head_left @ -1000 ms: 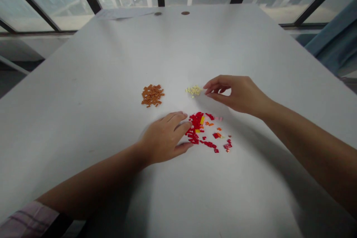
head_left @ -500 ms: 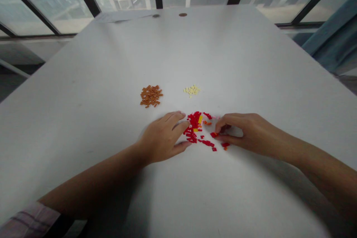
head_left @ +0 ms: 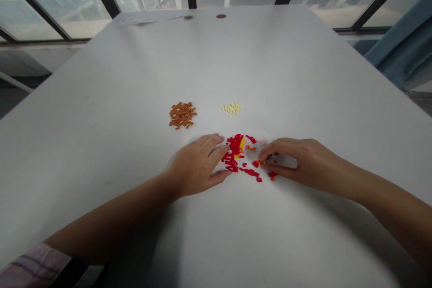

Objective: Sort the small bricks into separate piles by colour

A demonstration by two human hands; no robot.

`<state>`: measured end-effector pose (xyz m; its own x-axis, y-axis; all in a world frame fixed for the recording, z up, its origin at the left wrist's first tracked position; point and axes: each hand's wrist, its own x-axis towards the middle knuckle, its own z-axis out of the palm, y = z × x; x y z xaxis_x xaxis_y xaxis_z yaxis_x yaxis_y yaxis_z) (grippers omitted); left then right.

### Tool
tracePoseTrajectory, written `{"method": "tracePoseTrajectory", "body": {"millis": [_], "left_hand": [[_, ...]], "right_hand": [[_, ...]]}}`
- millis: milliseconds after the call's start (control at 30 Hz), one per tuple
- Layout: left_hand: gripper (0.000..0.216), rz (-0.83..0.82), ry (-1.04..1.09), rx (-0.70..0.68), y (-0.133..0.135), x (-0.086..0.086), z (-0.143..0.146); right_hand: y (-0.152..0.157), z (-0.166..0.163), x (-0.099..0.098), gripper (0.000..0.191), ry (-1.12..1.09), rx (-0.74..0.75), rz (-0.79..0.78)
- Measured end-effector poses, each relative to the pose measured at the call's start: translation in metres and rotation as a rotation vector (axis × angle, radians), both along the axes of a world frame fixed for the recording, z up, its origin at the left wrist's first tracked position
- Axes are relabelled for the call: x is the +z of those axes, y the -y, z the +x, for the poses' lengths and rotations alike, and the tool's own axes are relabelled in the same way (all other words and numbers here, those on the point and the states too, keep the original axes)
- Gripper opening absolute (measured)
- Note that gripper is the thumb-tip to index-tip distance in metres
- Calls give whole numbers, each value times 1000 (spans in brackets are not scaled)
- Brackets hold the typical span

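Observation:
A mixed pile of small bricks [head_left: 240, 155], mostly red with some yellow, orange and pink, lies on the white table [head_left: 216, 67] between my hands. My left hand [head_left: 197, 166] rests flat on the table at the pile's left edge, fingers stretched and touching the red bricks. My right hand [head_left: 295, 162] lies at the pile's right side with thumb and forefinger pinched together at a small orange piece [head_left: 260, 162]. Further back sit a heap of brown-orange bricks [head_left: 182, 114] and a small heap of pale yellow bricks [head_left: 231, 108].
Two round holes [head_left: 221, 16] sit near the table's far edge, by a sheet of paper [head_left: 145, 17]. Large windows with dark frames stand behind the table. A blue curtain [head_left: 401, 47] hangs at the right.
My right hand came back from the pale yellow heap to the right side of the mixed pile and closed its fingertips there. My left hand stayed put.

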<state>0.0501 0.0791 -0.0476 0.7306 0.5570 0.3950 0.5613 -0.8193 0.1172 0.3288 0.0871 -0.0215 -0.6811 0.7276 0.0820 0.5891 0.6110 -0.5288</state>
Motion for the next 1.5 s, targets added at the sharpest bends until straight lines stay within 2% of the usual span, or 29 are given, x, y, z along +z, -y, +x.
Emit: {"method": "tracePoseTrajectory", "body": {"millis": [333,633,900,1167,1367,1500], "left_hand": [[42,0,4,3,0,0,0],[43,-13,-1,5,0,-2,-1],[42,-12,-2,2,0,-1,0],[42,-10,0,4,1,0,-1],[42,-20,-4,4,1,2,-2],[43,-19,-8,8,1,1,-1]], "right_hand": [[0,-2,-1,11,-19,-12,-11],[-1,4,2,10,-11,-23,44],[0,-1,0,11,-22,0,6],[-4,-3,4,14,-45,-31,-16],[-6,-3,9,11,-63,-116,-20],[-17,-9,9,12,-89,-149,-6]]}}
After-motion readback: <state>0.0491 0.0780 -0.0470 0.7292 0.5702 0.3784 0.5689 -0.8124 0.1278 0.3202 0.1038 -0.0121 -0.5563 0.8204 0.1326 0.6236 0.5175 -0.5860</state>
